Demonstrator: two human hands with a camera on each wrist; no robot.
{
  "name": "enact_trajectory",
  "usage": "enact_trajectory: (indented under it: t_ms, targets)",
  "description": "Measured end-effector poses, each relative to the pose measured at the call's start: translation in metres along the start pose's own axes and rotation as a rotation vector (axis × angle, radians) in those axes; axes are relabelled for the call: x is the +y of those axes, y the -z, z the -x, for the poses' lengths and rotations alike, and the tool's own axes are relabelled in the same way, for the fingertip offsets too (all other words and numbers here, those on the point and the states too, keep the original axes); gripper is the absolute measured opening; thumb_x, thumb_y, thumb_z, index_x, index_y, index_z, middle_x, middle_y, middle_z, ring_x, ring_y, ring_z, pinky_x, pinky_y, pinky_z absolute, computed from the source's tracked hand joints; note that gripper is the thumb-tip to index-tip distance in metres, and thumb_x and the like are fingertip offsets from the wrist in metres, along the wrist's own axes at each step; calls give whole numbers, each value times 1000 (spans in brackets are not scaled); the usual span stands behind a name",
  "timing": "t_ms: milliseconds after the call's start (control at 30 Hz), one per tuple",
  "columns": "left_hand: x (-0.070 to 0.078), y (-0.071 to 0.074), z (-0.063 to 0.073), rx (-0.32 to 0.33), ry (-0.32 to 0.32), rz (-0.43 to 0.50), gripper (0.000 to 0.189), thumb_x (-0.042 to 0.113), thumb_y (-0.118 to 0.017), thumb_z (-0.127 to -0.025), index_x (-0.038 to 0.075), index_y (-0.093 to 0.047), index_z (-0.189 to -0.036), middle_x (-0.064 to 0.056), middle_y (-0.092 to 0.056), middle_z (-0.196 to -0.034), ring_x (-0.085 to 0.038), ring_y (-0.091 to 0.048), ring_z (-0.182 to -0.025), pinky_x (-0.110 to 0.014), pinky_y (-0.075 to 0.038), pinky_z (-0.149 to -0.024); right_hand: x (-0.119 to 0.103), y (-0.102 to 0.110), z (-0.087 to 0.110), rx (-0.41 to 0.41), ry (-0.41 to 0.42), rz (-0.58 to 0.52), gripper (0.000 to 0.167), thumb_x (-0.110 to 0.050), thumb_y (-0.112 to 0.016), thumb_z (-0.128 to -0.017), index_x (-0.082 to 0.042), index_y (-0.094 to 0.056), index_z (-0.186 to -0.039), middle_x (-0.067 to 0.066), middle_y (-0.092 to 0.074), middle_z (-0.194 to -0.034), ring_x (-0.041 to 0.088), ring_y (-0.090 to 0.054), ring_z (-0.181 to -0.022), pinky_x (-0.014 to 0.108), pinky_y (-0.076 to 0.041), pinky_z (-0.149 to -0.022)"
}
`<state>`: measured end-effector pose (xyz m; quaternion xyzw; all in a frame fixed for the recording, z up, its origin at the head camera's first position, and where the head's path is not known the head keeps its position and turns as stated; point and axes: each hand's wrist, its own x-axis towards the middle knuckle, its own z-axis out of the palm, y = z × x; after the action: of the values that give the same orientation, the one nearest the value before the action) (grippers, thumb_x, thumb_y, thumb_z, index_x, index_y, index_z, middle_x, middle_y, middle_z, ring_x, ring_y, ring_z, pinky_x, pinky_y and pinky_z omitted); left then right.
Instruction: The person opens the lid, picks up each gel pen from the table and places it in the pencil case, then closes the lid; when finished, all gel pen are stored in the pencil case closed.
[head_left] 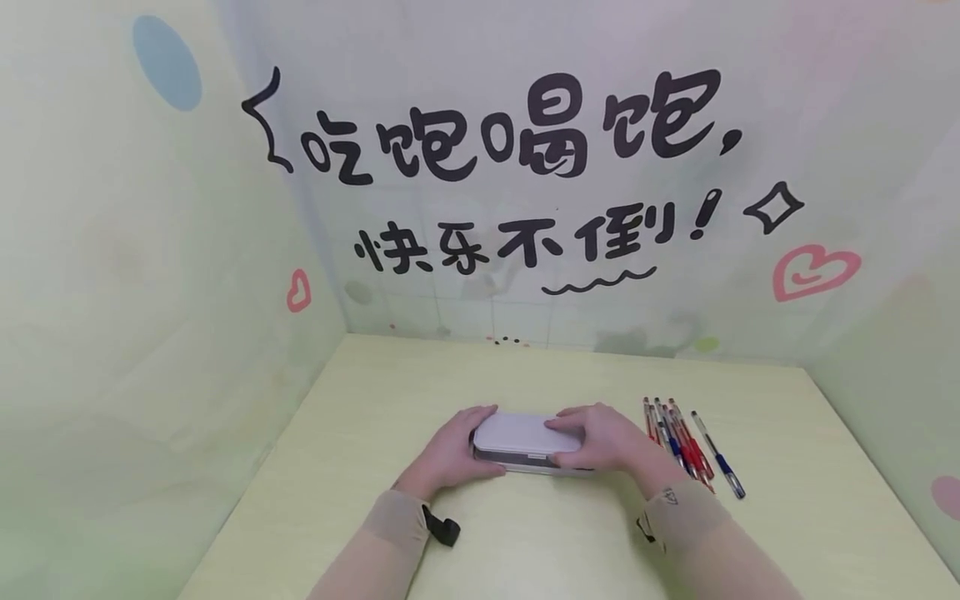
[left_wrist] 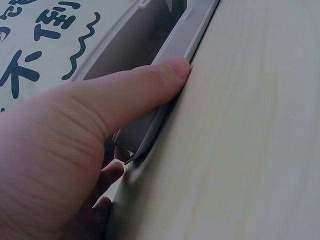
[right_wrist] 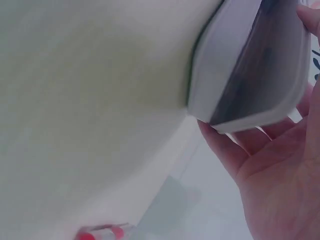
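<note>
A white hinged pencil case (head_left: 517, 432) lies on the table between both hands, its lid raised partway. My left hand (head_left: 453, 450) grips the left end. In the left wrist view, the thumb (left_wrist: 150, 85) presses along the front wall of the base (left_wrist: 145, 120), with the other fingers behind the end. At the right end, my right hand (head_left: 603, 437) holds the lid, thumb at its front edge and fingers over its top. The dark gap under the lid (right_wrist: 280, 85) shows in the right wrist view; most of the interior is hidden.
Several red and blue pens (head_left: 686, 450) lie in a bunch to the right of the right hand. One blue-grip pen (head_left: 718, 454) lies apart, further right. A printed wall (head_left: 480, 308) stands behind the pale table (head_left: 405, 375).
</note>
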<state>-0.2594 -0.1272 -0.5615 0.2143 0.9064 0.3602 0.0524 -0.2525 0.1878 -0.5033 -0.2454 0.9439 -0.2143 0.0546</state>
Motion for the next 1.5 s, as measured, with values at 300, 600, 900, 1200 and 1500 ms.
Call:
enact_trajectory:
  t_ms: [300,600,900,1200,1500]
  targets:
    - [3,2,2,1,64,63,133,46,-105,-69,27,-29,-176,-16,-48,-173,-41,-48,-158,-61,-38,-134,17,-2,18,183,-25,-321,33,-40,-81,-100,-23,-83,-128,6,-81,-132,34,-75,-126,54,-63,-108]
    - [3,8,0,13,62,67,142,49,-105,-67,22,-19,-178,-16,-45,-175,-39,-48,-159,-58,-38,-134,18,0,14,436,-23,-504,7,-18,-79,-103,-16,-78,-110,2,-80,-110,2,-71,-105,20,-62,-99]
    - [3,6,-3,12,44,91,149,45,-106,-67,24,-11,-179,-7,-58,-165,-35,-54,-154,-58,-39,-134,16,8,-9,529,-220,-525,19,-28,-78,-104,-11,-75,-113,11,-78,-109,13,-66,-89,19,-56,-75]
    - [3,5,-3,10,49,91,152,44,-107,-66,11,-10,-178,-5,-61,-161,-34,-53,-154,-58,-38,-134,22,10,-34,487,-413,-619,35,-41,-76,-105,-10,-73,-123,10,-75,-114,16,-60,-91,24,-51,-71]
    - [4,3,-2,14,70,85,146,42,-106,-67,5,-17,-176,-6,-61,-161,-34,-52,-155,-57,-38,-135,25,4,-53,458,-535,-652,39,-41,-71,-106,-9,-70,-129,3,-65,-100,18,-56,-90,28,-49,-73]
